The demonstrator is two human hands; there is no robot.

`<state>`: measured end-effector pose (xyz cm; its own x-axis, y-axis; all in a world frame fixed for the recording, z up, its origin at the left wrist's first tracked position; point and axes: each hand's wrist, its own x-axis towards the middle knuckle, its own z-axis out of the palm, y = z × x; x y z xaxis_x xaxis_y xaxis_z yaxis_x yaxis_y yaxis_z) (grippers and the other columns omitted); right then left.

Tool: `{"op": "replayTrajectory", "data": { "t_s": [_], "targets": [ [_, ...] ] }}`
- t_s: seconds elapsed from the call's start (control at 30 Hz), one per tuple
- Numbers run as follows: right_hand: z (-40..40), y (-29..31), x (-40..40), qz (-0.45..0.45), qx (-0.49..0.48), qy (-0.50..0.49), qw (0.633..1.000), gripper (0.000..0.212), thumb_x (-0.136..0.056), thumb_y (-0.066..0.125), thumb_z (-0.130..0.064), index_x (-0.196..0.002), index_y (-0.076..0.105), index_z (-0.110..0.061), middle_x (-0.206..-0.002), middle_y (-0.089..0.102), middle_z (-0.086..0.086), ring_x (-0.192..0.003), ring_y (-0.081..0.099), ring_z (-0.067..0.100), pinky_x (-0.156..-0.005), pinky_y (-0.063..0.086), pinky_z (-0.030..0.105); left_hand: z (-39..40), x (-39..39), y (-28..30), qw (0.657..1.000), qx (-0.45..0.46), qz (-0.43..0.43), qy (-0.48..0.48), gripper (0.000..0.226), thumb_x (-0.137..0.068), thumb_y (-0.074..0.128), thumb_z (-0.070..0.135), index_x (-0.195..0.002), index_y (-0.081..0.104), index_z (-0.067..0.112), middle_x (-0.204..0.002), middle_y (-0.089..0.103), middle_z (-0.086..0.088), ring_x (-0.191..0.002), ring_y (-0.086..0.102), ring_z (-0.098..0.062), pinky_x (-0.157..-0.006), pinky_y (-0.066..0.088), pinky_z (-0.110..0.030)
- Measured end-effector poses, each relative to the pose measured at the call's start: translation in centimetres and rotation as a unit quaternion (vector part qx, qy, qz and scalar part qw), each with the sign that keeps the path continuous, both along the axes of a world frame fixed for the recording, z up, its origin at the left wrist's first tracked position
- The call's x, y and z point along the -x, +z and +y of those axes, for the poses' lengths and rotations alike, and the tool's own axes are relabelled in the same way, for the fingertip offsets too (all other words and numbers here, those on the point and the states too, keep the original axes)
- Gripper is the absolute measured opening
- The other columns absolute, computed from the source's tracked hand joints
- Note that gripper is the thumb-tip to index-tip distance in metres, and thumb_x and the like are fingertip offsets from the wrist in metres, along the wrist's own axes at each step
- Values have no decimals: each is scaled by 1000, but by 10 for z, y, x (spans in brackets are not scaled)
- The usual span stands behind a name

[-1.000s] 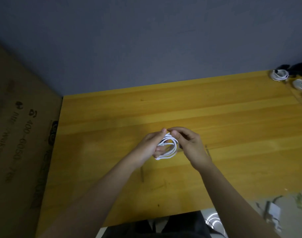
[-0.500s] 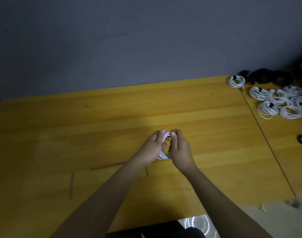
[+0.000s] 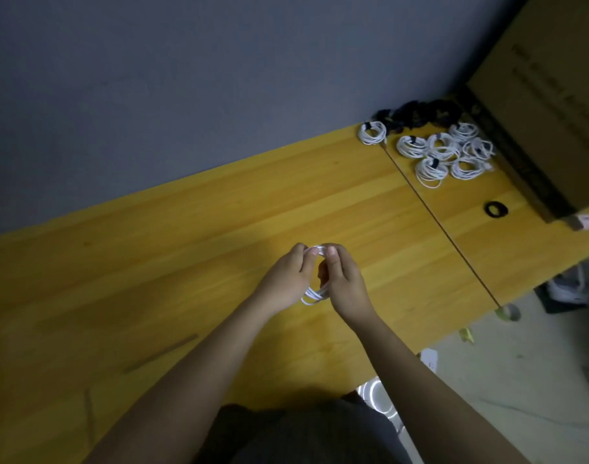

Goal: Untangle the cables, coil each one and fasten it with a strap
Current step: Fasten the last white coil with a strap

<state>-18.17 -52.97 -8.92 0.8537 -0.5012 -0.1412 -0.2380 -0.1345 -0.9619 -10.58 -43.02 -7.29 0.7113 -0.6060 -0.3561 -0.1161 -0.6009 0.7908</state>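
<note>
Head view: the left hand (image 3: 286, 279) and right hand (image 3: 345, 283) both pinched a coiled white cable (image 3: 315, 296) above the yellow wooden table (image 3: 186, 262); strapped white coils (image 3: 443, 152) lay at its far right.

My two arms bare to past the elbow, no sleeves in view, left hand (image 3: 284, 281) and right hand (image 3: 345, 283) without rings, watch or gloves, dark grey clothing (image 3: 306, 433) covering my lap.
</note>
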Motion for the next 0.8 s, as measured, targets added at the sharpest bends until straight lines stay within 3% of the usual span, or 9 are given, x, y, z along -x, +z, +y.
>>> {"op": "replayTrajectory", "data": {
  "t_s": [0.17, 0.3, 0.47, 0.6, 0.73, 0.8],
  "targets": [
    [-12, 4, 16, 46, -47, -68, 996, 32, -102, 31, -36, -99, 58, -19, -71, 56, 0, -69, 56, 17, -69, 52, 41, -29, 8, 4, 999, 11, -50, -12, 27, -103, 31, 39, -90, 42, 16, -74, 47, 4, -80, 52, -26, -62, 29, -33],
    [-36, 20, 10, 24, -66, -87, 994, 35, -104, 29, -33, -106, 57, -11, -75, 57, 8, -70, 56, 24, -71, 52, 55, -57, 9, 13, 995, 25, -97, -5, 24, -103, 29, 37, -92, 39, 17, -87, 59, -10, -88, 57, -35, -64, 33, -36],
    [-89, 26, 8, 29, -46, -109, 992, 42, -101, 29, -44, -103, 55, -12, -77, 58, 9, -70, 57, 25, -67, 49, 43, -114, 15, 16, 976, -34, -213, -19, 32, -103, 25, 38, -104, 45, 12, -96, 66, -11, -86, 61, -36, -62, 33, -33],
    [-166, 17, 15, 15, -26, -130, 991, 37, -101, 33, -39, -99, 53, -8, -75, 57, 8, -65, 56, 27, -63, 49, 45, -193, 26, 13, 946, -126, -292, -67, 39, -104, 22, 40, -114, 43, 9, -96, 68, -10, -84, 65, -34, -59, 34, -32],
    [-273, 6, 33, -2, 40, -115, 993, 24, -102, 36, -32, -90, 51, -17, -59, 52, -3, -45, 46, 12, -43, 38, 30, -294, 41, 16, 960, -127, -225, -103, 36, -104, 24, 37, -118, 39, 7, -93, 66, -16, -85, 64, -40, -62, 37, -38],
    [-319, 2, 42, 1, 72, -109, 991, 21, -103, 37, -30, -87, 50, -25, -57, 51, -5, -43, 40, 8, -41, 34, 26, -333, 47, 17, 967, -124, -183, -126, 38, -103, 25, 40, -117, 38, 7, -94, 66, -17, -84, 63, -40, -64, 41, -38]
  ]
}}
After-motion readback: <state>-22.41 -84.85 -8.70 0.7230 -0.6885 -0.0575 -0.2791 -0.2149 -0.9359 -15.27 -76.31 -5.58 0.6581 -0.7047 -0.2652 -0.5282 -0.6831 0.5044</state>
